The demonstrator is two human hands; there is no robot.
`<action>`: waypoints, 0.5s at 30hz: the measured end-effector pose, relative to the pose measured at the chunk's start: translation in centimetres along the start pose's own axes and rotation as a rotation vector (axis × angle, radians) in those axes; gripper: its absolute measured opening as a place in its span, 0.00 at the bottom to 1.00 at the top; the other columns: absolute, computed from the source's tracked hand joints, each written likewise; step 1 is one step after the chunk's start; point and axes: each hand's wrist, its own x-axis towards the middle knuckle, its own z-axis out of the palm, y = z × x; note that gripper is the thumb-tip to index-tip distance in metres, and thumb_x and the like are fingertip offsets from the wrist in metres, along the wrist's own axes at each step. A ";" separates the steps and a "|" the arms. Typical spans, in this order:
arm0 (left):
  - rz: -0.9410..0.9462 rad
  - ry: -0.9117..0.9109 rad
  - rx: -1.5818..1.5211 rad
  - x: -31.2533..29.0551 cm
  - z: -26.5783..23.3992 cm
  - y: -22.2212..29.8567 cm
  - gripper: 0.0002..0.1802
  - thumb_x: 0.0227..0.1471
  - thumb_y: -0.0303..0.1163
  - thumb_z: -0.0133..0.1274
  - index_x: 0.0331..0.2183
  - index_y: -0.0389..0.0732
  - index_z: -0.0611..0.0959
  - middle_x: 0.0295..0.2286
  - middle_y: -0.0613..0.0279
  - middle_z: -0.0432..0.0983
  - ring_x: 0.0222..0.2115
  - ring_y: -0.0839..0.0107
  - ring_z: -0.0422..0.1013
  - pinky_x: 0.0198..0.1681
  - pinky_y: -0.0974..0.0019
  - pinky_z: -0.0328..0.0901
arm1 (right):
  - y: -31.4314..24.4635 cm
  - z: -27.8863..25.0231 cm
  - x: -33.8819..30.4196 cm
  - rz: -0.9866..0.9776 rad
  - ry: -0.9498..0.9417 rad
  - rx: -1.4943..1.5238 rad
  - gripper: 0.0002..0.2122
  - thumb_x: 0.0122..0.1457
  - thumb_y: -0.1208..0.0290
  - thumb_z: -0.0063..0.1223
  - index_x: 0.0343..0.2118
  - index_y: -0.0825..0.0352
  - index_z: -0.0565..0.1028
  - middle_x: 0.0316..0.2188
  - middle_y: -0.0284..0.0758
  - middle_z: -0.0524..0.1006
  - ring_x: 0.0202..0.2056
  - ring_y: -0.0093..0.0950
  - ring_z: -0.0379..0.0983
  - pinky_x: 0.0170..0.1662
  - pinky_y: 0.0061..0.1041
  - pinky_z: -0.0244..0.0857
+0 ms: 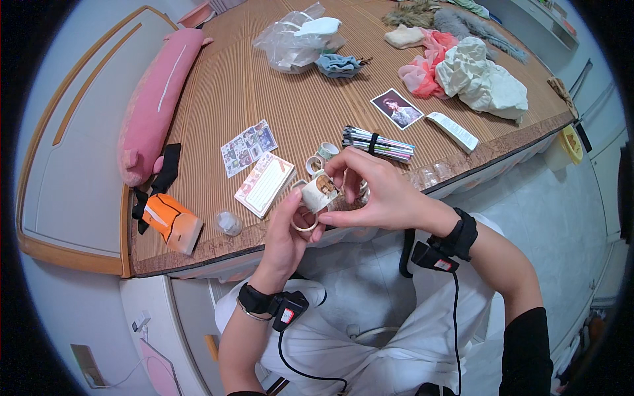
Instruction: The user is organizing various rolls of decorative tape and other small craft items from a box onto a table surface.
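Observation:
Just over the near edge of the bed, my left hand [289, 221] grips a roll of washi tape [303, 228], its pale ring standing out between thumb and fingers. A lifted strip with a small brown printed picture shows above the roll. My right hand [376, 188] curves over from the right, its fingertips at the edge of that strip and its thumb low beside the left fingers. Exactly how the right fingertips pinch the strip is partly hidden. More small tape rolls [327, 150] stand just behind the hands.
Around the hands lie a note pad [265, 183], a sticker sheet [248, 148], a banded bundle of pens [378, 144], a photo card [397, 109], a white box [452, 132], a small clear bottle [228, 223] and an orange pouch [173, 221]. A pink plush [158, 105] lies left; cloths [482, 79] lie far right.

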 end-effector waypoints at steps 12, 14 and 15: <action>-0.014 0.020 -0.065 -0.2 0.2 0.1 0.24 0.57 0.50 0.39 0.40 0.39 0.76 0.28 0.64 0.74 0.20 0.77 0.65 0.20 0.75 0.58 | 0.0 0.1 0.1 -0.070 0.019 0.037 0.23 0.46 0.63 0.68 0.42 0.66 0.70 0.33 0.30 0.69 0.31 0.18 0.68 0.36 0.18 0.65; -0.010 0.008 -0.045 -0.1 0.1 0.0 0.26 0.56 0.50 0.38 0.42 0.38 0.76 0.28 0.65 0.74 0.20 0.77 0.65 0.21 0.76 0.59 | -0.2 0.1 0.1 -0.099 0.028 0.016 0.23 0.46 0.63 0.68 0.43 0.66 0.71 0.34 0.30 0.69 0.32 0.19 0.68 0.36 0.18 0.64; -0.011 0.007 -0.046 -0.1 0.1 0.0 0.26 0.56 0.50 0.38 0.42 0.38 0.76 0.28 0.65 0.74 0.20 0.77 0.65 0.21 0.76 0.59 | -0.2 0.1 0.1 -0.098 0.029 0.015 0.23 0.46 0.63 0.68 0.43 0.66 0.71 0.34 0.30 0.69 0.32 0.19 0.68 0.36 0.18 0.64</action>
